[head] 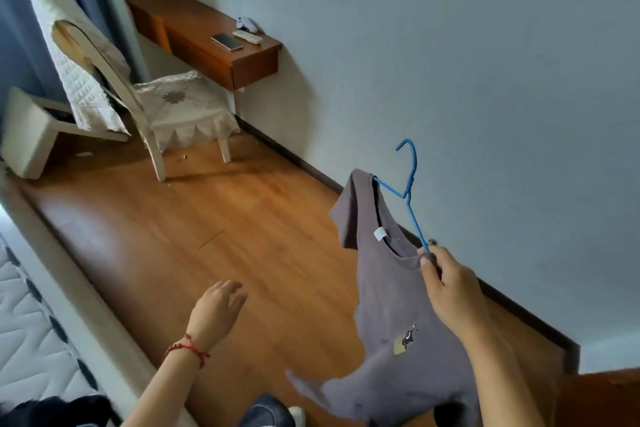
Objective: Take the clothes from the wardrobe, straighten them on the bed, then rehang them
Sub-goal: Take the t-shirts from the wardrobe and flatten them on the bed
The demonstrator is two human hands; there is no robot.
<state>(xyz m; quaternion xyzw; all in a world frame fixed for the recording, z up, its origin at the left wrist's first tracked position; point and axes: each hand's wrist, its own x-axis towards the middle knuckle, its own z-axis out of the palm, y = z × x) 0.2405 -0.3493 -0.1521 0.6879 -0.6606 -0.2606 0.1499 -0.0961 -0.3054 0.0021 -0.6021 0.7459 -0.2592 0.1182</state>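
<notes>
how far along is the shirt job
Done: the grey shirt is on the blue hanger, though it hangs skewed. In hand: the right hand pinches the hanger's end; the left hand is free. Left: hanging it up; no wardrobe in view.

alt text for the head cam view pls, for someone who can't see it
A person's right hand pinches the end of a blue hanger carrying a grey t-shirt over a wooden floor, while the left hand is open and empty. Behind stand a white chair and a wooden wall desk; a bed edge shows at left.
</notes>
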